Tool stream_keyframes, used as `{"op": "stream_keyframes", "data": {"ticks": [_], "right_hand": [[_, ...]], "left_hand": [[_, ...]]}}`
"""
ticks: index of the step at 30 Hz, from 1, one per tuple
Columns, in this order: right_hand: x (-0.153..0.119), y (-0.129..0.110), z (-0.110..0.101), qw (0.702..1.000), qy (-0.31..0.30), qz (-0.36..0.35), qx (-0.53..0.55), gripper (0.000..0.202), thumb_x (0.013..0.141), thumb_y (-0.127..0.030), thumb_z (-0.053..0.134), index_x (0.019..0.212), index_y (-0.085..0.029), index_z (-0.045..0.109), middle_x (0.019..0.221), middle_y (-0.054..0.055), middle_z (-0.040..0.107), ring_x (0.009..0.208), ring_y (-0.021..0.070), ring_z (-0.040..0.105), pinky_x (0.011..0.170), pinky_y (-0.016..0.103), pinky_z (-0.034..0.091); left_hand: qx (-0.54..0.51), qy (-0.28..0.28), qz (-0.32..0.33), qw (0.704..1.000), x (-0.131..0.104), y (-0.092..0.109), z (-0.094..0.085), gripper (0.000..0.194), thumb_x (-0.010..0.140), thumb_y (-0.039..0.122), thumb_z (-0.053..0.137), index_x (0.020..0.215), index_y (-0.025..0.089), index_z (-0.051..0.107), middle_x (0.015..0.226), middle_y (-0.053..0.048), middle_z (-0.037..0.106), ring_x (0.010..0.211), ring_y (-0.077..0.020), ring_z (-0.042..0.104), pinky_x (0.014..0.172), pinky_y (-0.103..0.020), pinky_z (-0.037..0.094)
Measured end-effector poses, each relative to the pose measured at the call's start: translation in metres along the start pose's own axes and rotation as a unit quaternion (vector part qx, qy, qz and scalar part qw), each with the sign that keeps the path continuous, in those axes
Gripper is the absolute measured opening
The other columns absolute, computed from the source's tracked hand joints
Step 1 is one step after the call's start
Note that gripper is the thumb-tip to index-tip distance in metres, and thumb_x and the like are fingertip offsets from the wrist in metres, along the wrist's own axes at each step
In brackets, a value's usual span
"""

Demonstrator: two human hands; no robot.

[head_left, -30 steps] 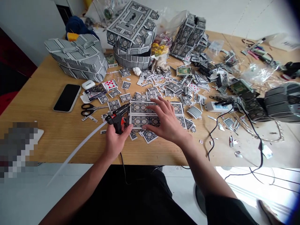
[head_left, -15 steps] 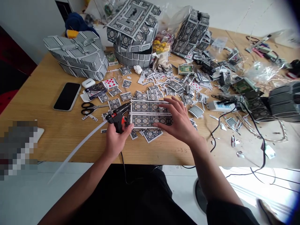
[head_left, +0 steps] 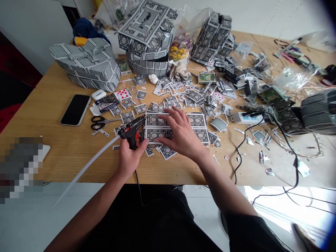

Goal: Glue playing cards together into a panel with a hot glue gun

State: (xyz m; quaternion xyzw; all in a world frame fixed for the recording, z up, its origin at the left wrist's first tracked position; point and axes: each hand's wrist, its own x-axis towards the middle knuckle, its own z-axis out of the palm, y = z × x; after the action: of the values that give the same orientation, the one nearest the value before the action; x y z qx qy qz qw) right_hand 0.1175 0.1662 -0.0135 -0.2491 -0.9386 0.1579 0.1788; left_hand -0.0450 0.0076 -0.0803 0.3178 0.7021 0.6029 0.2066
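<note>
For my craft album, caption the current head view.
Left hand with glue gun, right hand over a playing-card panel.

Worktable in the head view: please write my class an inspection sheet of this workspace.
Surface: wooden table, strewn with card pieces.
Job's things: glue gun; panel of patterned cards.
Clutter: scissors and phone at left; card-covered objects behind.
Hands: left hand grips the glue gun; right hand spread over the panel, contact unclear.
Cables: black cable from power strip hangs over the front edge.
Surroundings: pale floor; possibly footwear at lower right.
</note>
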Motion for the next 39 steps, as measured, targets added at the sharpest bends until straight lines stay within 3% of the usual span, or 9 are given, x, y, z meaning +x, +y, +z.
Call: {"op": "stream_keyframes", "data": {"ticks": [8,12,15,17,21,25,30,34,39], "right_hand": [[-0.019,0.023,-0.013,1.000,0.001,0.015,0.003,0.073,0.091,-0.065,0.082,0.151,-0.032,0.057,0.164,0.015,0.056,0.161,0.0467,0.039,0.127,0.077,0.039],[-0.030,0.025,-0.031,0.999,0.033,0.020,-0.014,0.056,0.098,-0.052,0.078,0.146,-0.029,0.063,0.161,0.015,0.058,0.158,0.0449,0.045,0.127,0.075,0.040],[-0.037,0.017,-0.041,0.998,0.054,0.014,0.005,0.037,0.104,-0.042,0.072,0.137,-0.027,0.070,0.153,0.015,0.065,0.145,0.0394,0.061,0.122,0.067,0.051],[-0.040,0.010,-0.044,0.999,0.048,0.006,0.022,0.029,0.105,-0.040,0.071,0.131,-0.029,0.074,0.146,0.012,0.070,0.136,0.0362,0.068,0.117,0.064,0.057],[-0.043,0.005,-0.038,0.998,0.013,-0.028,0.049,0.023,0.105,-0.041,0.072,0.124,-0.029,0.078,0.141,0.011,0.074,0.135,0.0329,0.070,0.116,0.059,0.059],[-0.041,0.011,-0.030,0.996,-0.008,-0.057,0.072,0.017,0.106,-0.038,0.072,0.116,-0.029,0.083,0.133,0.007,0.079,0.138,0.0299,0.069,0.118,0.053,0.059],[-0.035,0.019,-0.029,0.993,-0.023,-0.078,0.086,0.015,0.106,-0.033,0.072,0.112,-0.027,0.085,0.129,0.006,0.081,0.131,0.0284,0.071,0.113,0.051,0.061],[-0.033,0.019,-0.031,0.992,-0.023,-0.094,0.078,0.016,0.106,-0.031,0.072,0.111,-0.023,0.085,0.126,0.008,0.081,0.127,0.0298,0.072,0.110,0.051,0.062],[-0.030,0.017,-0.031,0.992,-0.023,-0.104,0.069,0.016,0.106,-0.031,0.072,0.109,-0.023,0.085,0.125,0.009,0.081,0.125,0.0307,0.072,0.109,0.052,0.062]], "left_hand": [[0.000,-0.012,0.005,1.000,0.001,0.005,0.000,0.041,0.085,0.055,0.087,0.093,0.024,0.061,0.076,0.004,0.059,0.069,-0.0152,0.059,0.072,-0.030,0.057],[0.005,0.004,0.007,1.000,0.000,0.007,-0.001,0.041,0.084,0.056,0.087,0.092,0.022,0.064,0.071,0.004,0.059,0.066,-0.0143,0.060,0.069,-0.029,0.056],[-0.002,0.026,0.004,1.000,-0.004,0.009,-0.006,0.041,0.088,0.058,0.083,0.096,0.020,0.070,0.069,0.003,0.062,0.064,-0.0139,0.060,0.066,-0.029,0.055],[-0.022,0.035,0.001,0.999,-0.006,0.012,-0.010,0.040,0.091,0.057,0.080,0.100,0.019,0.071,0.067,0.004,0.062,0.061,-0.0127,0.058,0.063,-0.027,0.053],[-0.057,0.040,-0.002,0.998,-0.005,0.022,-0.020,0.036,0.093,0.053,0.081,0.101,0.019,0.070,0.064,0.005,0.060,0.057,-0.0114,0.055,0.058,-0.026,0.051],[-0.051,-0.001,0.001,0.999,-0.009,0.027,-0.033,0.030,0.099,0.049,0.075,0.097,0.019,0.073,0.063,0.003,0.060,0.056,-0.0124,0.056,0.059,-0.028,0.052],[-0.016,-0.069,0.001,0.997,-0.032,0.022,-0.051,0.021,0.096,0.038,0.079,0.104,0.019,0.081,0.065,0.003,0.064,0.057,-0.0143,0.061,0.059,-0.029,0.054],[0.054,-0.104,0.027,0.993,-0.047,0.027,-0.060,0.019,0.093,0.036,0.080,0.087,0.019,0.075,0.067,0.003,0.065,0.058,-0.0129,0.059,0.059,-0.026,0.050],[0.103,-0.182,0.101,0.973,-0.047,0.032,-0.064,0.014,0.095,0.026,0.078,0.088,0.022,0.067,0.066,0.008,0.057,0.056,-0.0086,0.051,0.058,-0.021,0.046]]}}
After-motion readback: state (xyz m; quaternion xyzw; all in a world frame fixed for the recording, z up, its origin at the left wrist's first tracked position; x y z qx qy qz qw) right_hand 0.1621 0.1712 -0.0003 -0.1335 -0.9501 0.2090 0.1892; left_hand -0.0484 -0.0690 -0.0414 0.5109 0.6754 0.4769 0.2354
